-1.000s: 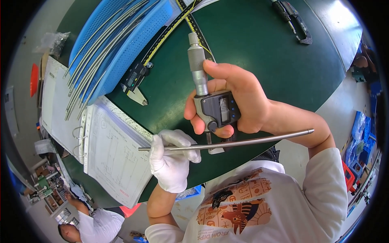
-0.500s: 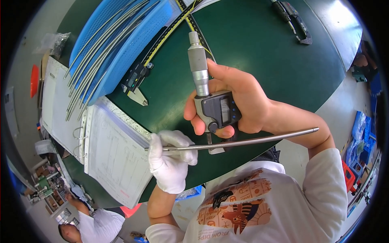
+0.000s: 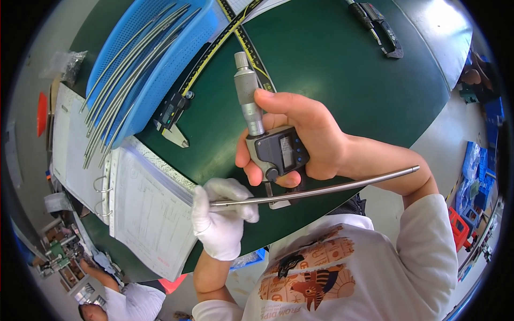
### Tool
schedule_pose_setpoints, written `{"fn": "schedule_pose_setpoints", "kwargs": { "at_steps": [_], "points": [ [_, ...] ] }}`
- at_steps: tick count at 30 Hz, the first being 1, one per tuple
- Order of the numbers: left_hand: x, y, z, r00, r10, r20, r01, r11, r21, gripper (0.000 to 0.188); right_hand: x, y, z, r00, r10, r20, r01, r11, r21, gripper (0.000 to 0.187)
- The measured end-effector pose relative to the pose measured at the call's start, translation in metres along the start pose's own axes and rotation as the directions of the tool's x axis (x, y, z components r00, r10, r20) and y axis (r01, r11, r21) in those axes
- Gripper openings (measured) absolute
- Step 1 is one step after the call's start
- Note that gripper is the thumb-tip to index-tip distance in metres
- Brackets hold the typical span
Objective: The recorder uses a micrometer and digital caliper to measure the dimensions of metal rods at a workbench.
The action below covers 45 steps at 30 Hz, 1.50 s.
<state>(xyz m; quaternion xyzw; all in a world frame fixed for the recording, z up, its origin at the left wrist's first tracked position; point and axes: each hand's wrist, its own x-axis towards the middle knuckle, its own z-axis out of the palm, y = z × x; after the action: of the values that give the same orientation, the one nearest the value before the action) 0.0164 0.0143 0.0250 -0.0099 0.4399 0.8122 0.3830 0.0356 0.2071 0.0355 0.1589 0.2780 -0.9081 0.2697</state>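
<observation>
My left hand (image 3: 220, 230), in a white glove, is closed round one end part of a long, thin metal rod (image 3: 337, 187). The rod stretches to the right, across my right forearm in the view. My bare right hand (image 3: 318, 140) is wrapped round a digital micrometer (image 3: 267, 152), its thumb against the grey thimble and its small display facing up. At the micrometer's lower end, the rod passes across the spindle and anvil. Whether both of these touch the rod, I cannot tell.
A blue perforated basket (image 3: 143, 107) holds several metal rods. Near it lie a digital caliper (image 3: 172, 115) and an open ring binder (image 3: 150, 214) with papers. Another micrometer (image 3: 377, 29) rests on the green table (image 3: 342, 64) at the far right. A person (image 3: 128, 302) sits at lower left.
The micrometer in my right hand has shifted slightly left and down. The rod's left end, earlier sticking out past the gloved thumb, now shows no farther than the glove. The whole view has drifted a little.
</observation>
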Motion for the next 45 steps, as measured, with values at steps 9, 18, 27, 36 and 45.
{"fn": "schedule_pose_setpoints", "kwargs": {
  "at_steps": [9, 18, 27, 36, 45],
  "points": [
    [0.000, -0.002, 0.002, 0.999, 0.027, 0.029, -0.025, 0.998, -0.058, 0.049, 0.004, 0.004, -0.003, 0.999, -0.020, 0.038, 0.021, 0.999, -0.024, 0.074],
    [-0.002, -0.007, 0.007, 0.998, -0.060, -0.008, 0.059, 0.996, -0.063, 0.049, 0.003, 0.004, -0.001, 1.000, -0.018, 0.023, 0.019, 1.000, -0.002, 0.072],
    [0.000, 0.002, -0.004, 1.000, 0.031, 0.001, -0.030, 0.978, 0.206, 0.045, -0.001, -0.002, -0.001, 0.999, 0.025, 0.041, -0.027, 0.999, 0.044, 0.063],
    [-0.006, 0.011, -0.007, 1.000, 0.009, 0.005, -0.011, 0.858, 0.513, 0.044, 0.002, 0.002, -0.003, 0.999, 0.007, 0.048, -0.006, 1.000, -0.025, 0.076],
    [-0.008, 0.006, 0.002, 0.997, -0.013, -0.077, 0.050, 0.863, 0.502, 0.044, 0.001, 0.003, -0.001, 0.998, -0.003, 0.069, 0.003, 1.000, -0.009, 0.075]
  ]
}}
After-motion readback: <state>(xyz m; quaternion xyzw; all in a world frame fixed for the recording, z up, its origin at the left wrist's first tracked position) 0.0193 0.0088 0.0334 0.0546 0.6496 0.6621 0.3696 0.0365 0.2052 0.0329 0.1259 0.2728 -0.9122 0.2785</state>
